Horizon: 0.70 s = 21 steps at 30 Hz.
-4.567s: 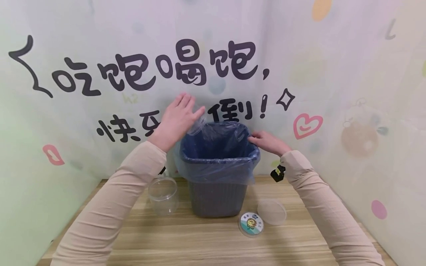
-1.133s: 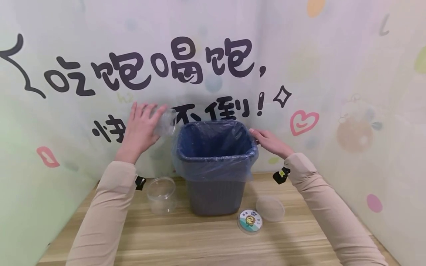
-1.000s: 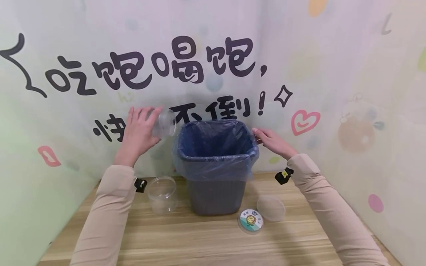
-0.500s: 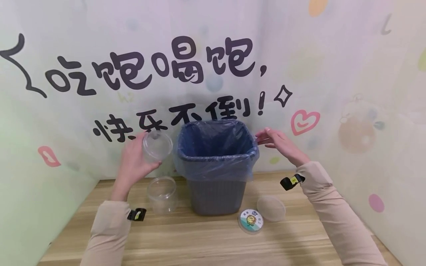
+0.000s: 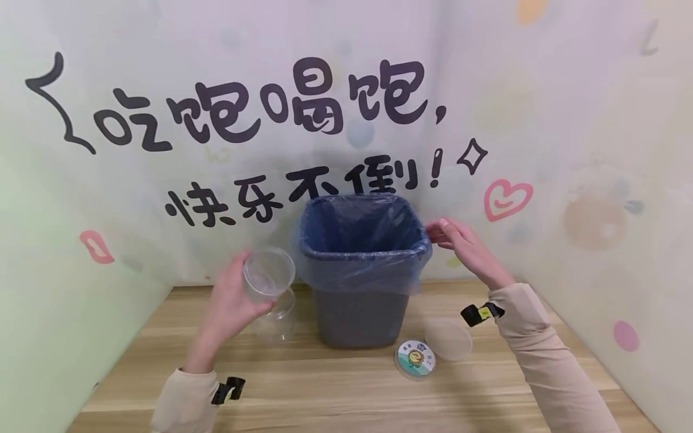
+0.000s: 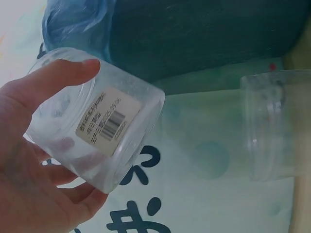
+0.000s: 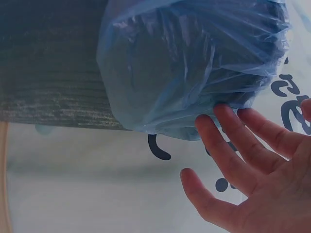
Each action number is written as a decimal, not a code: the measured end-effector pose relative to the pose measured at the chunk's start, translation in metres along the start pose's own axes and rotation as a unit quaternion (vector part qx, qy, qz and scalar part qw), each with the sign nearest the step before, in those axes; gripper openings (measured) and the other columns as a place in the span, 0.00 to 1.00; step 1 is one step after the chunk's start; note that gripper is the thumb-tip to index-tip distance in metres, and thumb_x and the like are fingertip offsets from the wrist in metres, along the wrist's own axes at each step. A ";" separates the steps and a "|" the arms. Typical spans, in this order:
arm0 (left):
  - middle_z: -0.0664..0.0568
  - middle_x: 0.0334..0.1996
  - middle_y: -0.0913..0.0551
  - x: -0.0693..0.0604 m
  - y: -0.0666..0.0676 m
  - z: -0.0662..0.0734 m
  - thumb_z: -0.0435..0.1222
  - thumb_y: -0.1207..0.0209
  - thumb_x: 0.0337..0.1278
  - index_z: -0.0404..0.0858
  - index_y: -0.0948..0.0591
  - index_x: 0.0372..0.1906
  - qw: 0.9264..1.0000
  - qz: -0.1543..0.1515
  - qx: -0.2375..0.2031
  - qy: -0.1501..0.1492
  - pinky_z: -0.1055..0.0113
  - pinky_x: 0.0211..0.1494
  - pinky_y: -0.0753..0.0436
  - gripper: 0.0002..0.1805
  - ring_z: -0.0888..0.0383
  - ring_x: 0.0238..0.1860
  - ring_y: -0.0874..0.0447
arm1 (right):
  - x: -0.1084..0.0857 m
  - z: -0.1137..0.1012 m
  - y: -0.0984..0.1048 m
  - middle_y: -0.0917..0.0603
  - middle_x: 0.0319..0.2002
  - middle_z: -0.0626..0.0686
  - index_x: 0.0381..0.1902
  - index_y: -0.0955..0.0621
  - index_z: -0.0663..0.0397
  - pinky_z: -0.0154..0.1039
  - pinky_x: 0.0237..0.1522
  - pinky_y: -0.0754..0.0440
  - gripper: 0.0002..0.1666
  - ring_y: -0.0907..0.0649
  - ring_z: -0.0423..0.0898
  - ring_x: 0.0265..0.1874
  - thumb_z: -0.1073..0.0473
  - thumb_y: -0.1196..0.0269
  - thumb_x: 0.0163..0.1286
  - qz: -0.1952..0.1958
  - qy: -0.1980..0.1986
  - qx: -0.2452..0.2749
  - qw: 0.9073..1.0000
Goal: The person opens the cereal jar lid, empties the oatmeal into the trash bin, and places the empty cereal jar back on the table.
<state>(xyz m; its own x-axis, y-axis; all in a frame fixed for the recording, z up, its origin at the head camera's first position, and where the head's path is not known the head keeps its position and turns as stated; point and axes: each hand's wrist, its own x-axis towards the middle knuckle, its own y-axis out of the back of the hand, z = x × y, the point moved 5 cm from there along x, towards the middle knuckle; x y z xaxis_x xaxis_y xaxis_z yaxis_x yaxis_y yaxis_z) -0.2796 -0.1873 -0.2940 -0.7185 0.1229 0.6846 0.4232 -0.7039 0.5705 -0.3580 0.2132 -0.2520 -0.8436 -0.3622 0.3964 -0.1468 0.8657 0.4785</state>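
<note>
My left hand (image 5: 231, 297) grips a clear plastic jar (image 5: 269, 273), its thumb and fingers round the side. A white barcode label (image 6: 109, 121) shows on that jar in the left wrist view. The jar is tilted, its open mouth towards the head camera. Behind and below it, a second clear jar (image 5: 278, 328) stands on the table, partly hidden. My right hand (image 5: 472, 252), fingers loosely extended, is at the right rim of a dark bin (image 5: 361, 322) lined with a blue plastic bag (image 5: 363, 272). In the right wrist view its fingertips (image 7: 223, 110) lie against or very near the bag.
A round lid with a colourful printed label (image 5: 415, 359) lies on the wooden table (image 5: 325, 391), in front of the bin to the right. Beside it is a clear lid (image 5: 450, 340). A patterned cloth wall (image 5: 162, 60) with black lettering rises close behind the bin.
From over the bin, my left hand has moved left and then down with the jar, turning its mouth towards the camera. My right hand has loosened from the bin's rim.
</note>
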 end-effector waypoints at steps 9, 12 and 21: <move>0.29 0.47 0.24 -0.030 -0.027 -0.004 0.33 0.20 0.19 0.23 0.35 0.58 0.999 -0.014 0.028 0.025 0.41 0.47 0.22 0.52 0.34 0.46 0.23 | -0.006 0.018 0.000 0.22 0.52 0.67 0.58 0.28 0.72 0.56 0.60 0.30 0.32 0.20 0.41 0.48 0.48 0.63 0.80 -0.005 -0.017 0.009 1.000; 0.29 0.47 0.24 -0.038 -0.040 -0.008 0.35 0.20 0.18 0.23 0.34 0.57 1.000 -0.016 0.024 0.009 0.40 0.47 0.22 0.51 0.34 0.46 0.23 | -0.008 0.026 0.001 0.23 0.53 0.68 0.58 0.29 0.72 0.53 0.59 0.28 0.32 0.20 0.42 0.48 0.48 0.64 0.81 -0.011 -0.030 0.010 0.999; 0.35 0.47 0.23 -0.058 -0.068 -0.015 0.41 0.20 0.21 0.26 0.32 0.58 0.996 -0.073 -0.014 0.055 0.41 0.50 0.24 0.51 0.38 0.47 0.24 | -0.011 0.061 0.000 0.22 0.51 0.69 0.56 0.29 0.72 0.56 0.56 0.26 0.24 0.21 0.62 0.51 0.54 0.57 0.80 -0.017 -0.066 0.000 0.998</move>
<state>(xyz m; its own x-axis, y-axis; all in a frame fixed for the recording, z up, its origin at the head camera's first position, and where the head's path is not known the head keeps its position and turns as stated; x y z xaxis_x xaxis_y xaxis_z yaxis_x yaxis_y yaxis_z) -0.2750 -0.1567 -0.3794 -0.8280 0.1484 0.5407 0.2961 -0.7032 0.6464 -0.3808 0.2384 -0.3041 -0.8984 -0.3432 0.2740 -0.1770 0.8539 0.4894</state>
